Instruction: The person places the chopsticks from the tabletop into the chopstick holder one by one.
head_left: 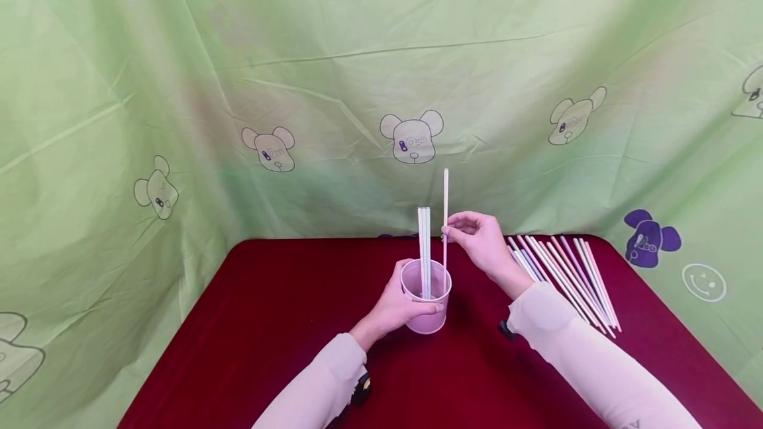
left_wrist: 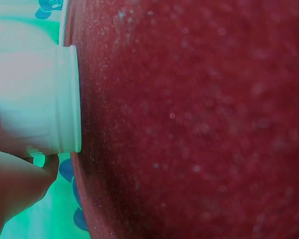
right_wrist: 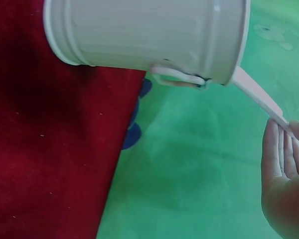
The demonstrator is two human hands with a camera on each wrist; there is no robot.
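My left hand (head_left: 401, 303) grips a small pale pink pail (head_left: 426, 323) from its left side, with the thumb across the front. The pail stands upright on the red cloth, and in the right wrist view a little handle (right_wrist: 177, 77) shows on its side. Several thin, pale straw-like sticks (head_left: 424, 237) stand bunched inside it. Between thumb and fingertips, my right hand (head_left: 479, 240) pinches a pale pink straw-like stick (head_left: 446, 200) that stands nearly vertical. This stick's lower end is inside the pail, by the right rim.
Several more sticks (head_left: 572, 277) in white, purple and pink lie fanned out on the table at the right, beyond my right forearm. Dark red cloth covers the table (head_left: 286, 296). A green curtain (head_left: 334, 98) with bear prints hangs behind and along both sides.
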